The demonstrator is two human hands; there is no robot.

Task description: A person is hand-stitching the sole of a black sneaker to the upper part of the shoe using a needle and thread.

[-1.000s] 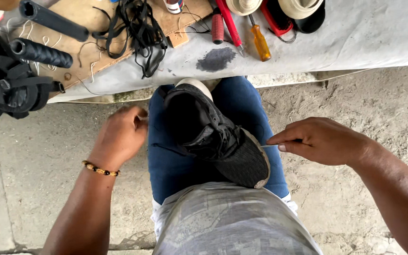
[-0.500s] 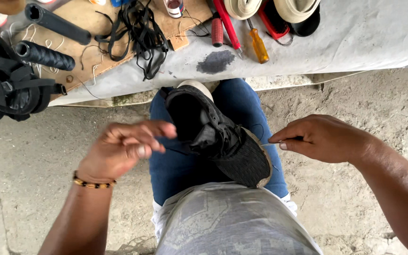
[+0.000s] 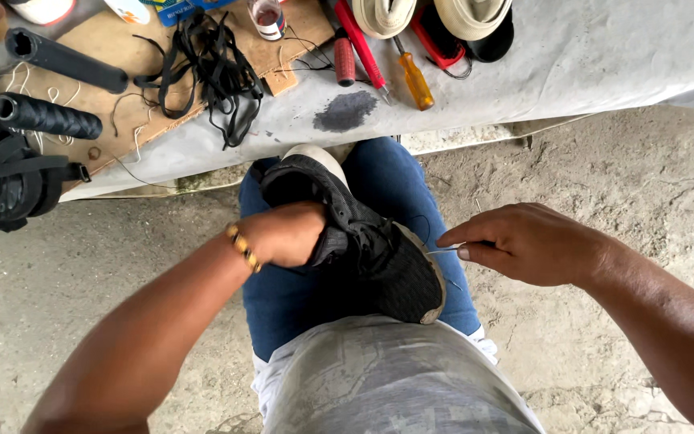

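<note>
In the head view, a black shoe (image 3: 363, 241) is being rested on the lap, across the blue jeans (image 3: 399, 181), with its white toe pointing up toward the table. The shoe is the landmark here.

The left hand (image 3: 283, 235) is being pressed on the left side of the shoe, near its opening. Its fingers are curled around the shoe's edge, so the shoe is being grasped. A bracelet (image 3: 242, 247) of gold and dark beads is being worn on that wrist, just left of the shoe.

The right hand (image 3: 528, 241) is being held just right of the shoe, near its heel. The thumb and fingers are being pinched tight on a thin needle (image 3: 442, 251), and the needle's tip is reaching toward the heel edge of the shoe. A thin thread can just be seen by the heel, but where it ends cannot be told.

Above the shoe, a table with a grey cloth (image 3: 604, 56) is being used for tools. Straight above the shoe a dark spot (image 3: 345, 111) is showing on the cloth. A little higher an orange-handled screwdriver (image 3: 415, 80) and a red-handled tool (image 3: 345, 60) are lying. Up and left of the shoe, black laces (image 3: 218, 72) are piled on brown cardboard (image 3: 82, 120), and two black handles (image 3: 50, 116) are lying further left
</note>
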